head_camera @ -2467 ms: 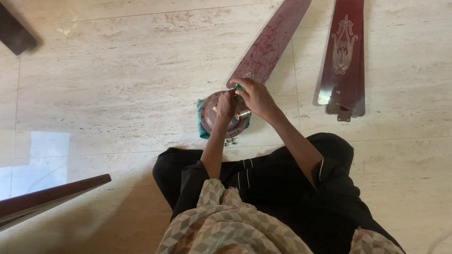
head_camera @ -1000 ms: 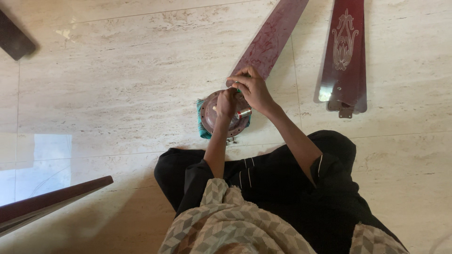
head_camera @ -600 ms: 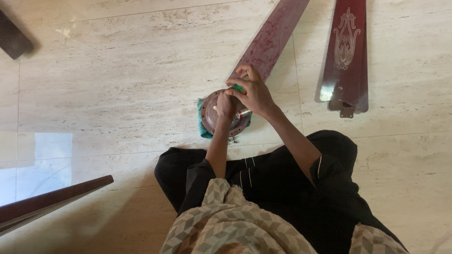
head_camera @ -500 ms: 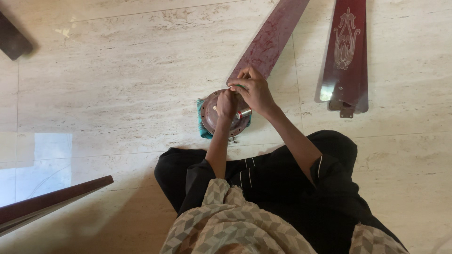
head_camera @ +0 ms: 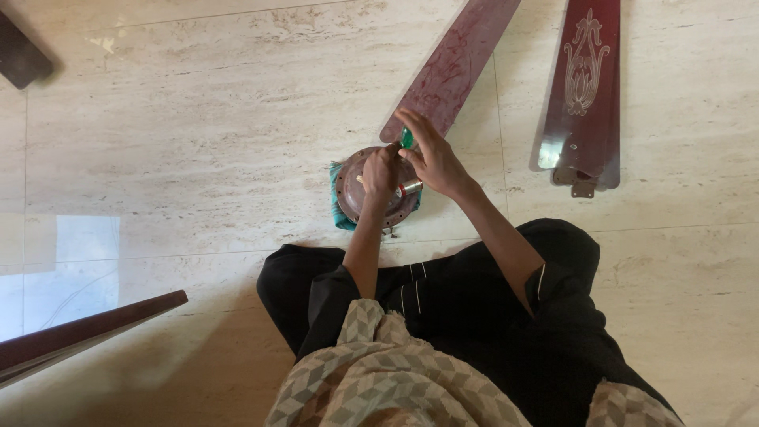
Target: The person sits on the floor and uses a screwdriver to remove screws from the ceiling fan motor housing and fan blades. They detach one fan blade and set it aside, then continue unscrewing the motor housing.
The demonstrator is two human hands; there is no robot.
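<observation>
I sit on the floor over a round brown fan motor [head_camera: 352, 190] that lies on a teal cloth [head_camera: 337, 215]. My left hand [head_camera: 380, 172] is closed on top of the motor, its fingertips by the lower end of a green-handled screwdriver [head_camera: 407, 139]. My right hand [head_camera: 436, 162] holds that handle upright, with the fingers stretched along it. A silver and red shaft [head_camera: 409, 188] sticks out of the motor under my right hand. One maroon fan blade [head_camera: 455, 67] runs from the motor's far edge up and to the right.
A stack of loose maroon blades [head_camera: 583, 87] with a pale ornament lies at the right. Another blade [head_camera: 87, 336] juts in at the lower left, and a dark object [head_camera: 20, 55] sits at the top left. Small screws [head_camera: 387, 232] lie before the motor. The floor is pale stone tile.
My right hand's fingers have shifted on the screwdriver handle and stretched out, so more of the green shows. My left hand and the motor stay where they were.
</observation>
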